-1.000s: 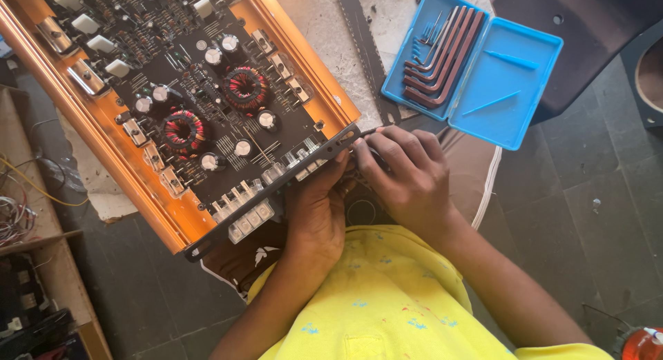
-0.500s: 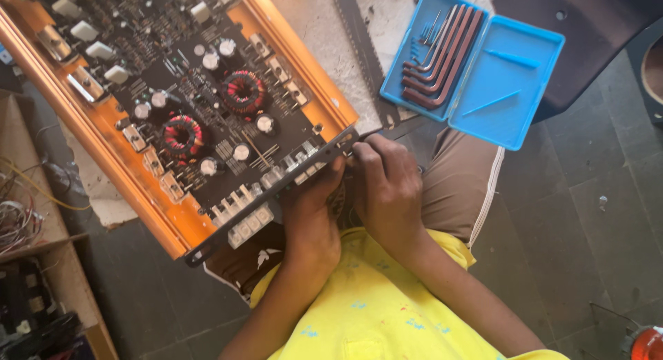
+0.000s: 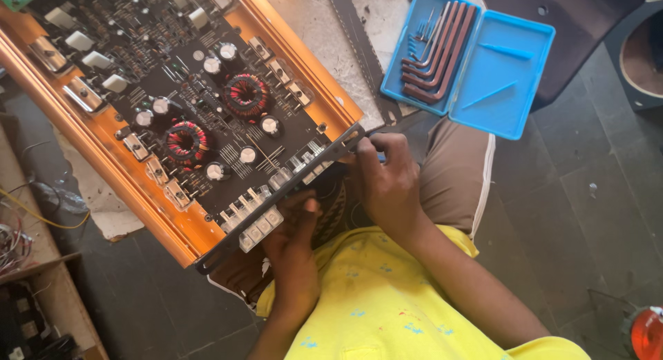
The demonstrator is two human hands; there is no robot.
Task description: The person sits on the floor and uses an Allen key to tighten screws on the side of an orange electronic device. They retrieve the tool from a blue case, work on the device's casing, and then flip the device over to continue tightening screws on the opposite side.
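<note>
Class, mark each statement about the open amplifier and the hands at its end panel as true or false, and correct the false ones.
1. The amplifier has an orange case. True.
2. Both hands are at the black end panel. True: the left hand and the right hand are both on it.
3. The blue hex key case is closed. False: it lies open, with the keys showing.
4. The circuit board carries two red-wound coils. True.
5. The person wears a green shirt. False: the shirt is yellow.
</note>
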